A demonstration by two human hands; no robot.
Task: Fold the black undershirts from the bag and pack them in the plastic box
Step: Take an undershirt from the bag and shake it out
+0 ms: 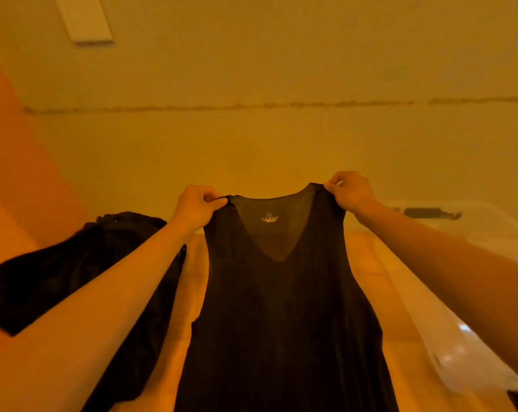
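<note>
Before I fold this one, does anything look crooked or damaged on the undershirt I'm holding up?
Slightly crooked: the right hand holds its strap higher than the left hand, so the undershirt hangs tilted. No tear or stain shows.

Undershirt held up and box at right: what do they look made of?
Undershirt: thin, matte black fabric, probably a fine knit; it hangs limp and light shows through at the neckline. Box: likely translucent whitish plastic, glossy, with bright highlights on its wall.

Black V-neck undershirt (284,307) hangs spread, pinched at shoulders.
</note>
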